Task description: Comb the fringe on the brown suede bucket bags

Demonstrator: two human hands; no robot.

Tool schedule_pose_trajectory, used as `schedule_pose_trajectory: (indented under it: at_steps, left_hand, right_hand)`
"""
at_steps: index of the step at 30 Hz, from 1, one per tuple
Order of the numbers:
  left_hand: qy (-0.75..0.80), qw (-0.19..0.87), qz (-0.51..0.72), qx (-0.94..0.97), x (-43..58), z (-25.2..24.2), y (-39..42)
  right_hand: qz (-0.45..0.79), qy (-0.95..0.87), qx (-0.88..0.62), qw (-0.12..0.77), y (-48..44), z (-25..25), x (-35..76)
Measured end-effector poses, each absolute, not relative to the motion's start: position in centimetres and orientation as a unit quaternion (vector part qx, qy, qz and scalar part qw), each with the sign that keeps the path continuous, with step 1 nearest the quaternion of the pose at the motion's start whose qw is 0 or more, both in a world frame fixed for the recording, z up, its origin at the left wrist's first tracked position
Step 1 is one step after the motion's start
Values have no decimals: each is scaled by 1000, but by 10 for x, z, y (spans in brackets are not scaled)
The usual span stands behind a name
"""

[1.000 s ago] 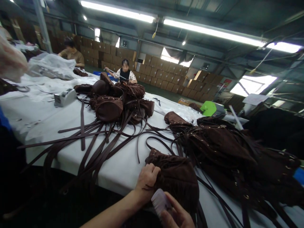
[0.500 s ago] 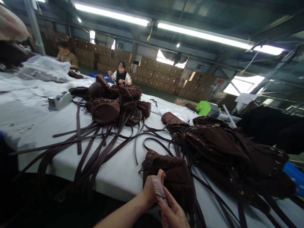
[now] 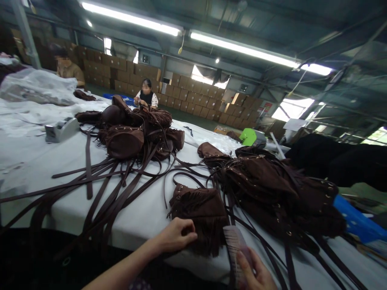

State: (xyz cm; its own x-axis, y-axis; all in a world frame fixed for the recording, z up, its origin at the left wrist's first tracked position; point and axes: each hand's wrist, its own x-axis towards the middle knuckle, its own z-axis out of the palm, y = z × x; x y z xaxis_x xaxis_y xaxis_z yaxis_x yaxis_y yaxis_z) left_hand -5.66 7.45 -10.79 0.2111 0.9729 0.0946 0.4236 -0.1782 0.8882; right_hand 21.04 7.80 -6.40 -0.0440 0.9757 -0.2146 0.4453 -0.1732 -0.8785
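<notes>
A dark brown fringed bag (image 3: 198, 205) lies on the table edge in front of me, its fringe hanging down toward me. My left hand (image 3: 178, 235) is at the bag's lower left, thumb and fingers curled together against the fringe. Whether a strand is pinched there is hidden. To the right, my right hand (image 3: 254, 268) grips a pale comb (image 3: 234, 241) with its teeth facing left, just beside the fringe. Dark straps run over the table close to the comb.
More brown bags are heaped at right (image 3: 266, 181) and farther back (image 3: 125, 141), with long straps (image 3: 102, 201) trailing over the white table (image 3: 142, 225). A tape dispenser (image 3: 62, 129) stands at left. Two people sit beyond the table; stacked cartons (image 3: 187, 96) line the wall.
My hands, close together before, are now apart: the right has moved right with the comb, the left has shifted left. More of the bag's fringe shows. The view has turned slightly right.
</notes>
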Motion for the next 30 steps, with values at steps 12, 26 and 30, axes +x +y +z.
schedule_pose_trajectory:
  at_steps: [12, 26, 30]
  left_hand:
    - [641, 189, 427, 609, -61, -86, 96]
    - [611, 146, 248, 737, -13, -86, 129]
    - [578, 105, 249, 770, -29, -18, 138]
  right_hand:
    - [167, -755, -559, 300, 137, -117, 168]
    - [122, -811, -479, 314, 70, -115, 208]
    - [31, -855, -440, 272, 83, -76, 223]
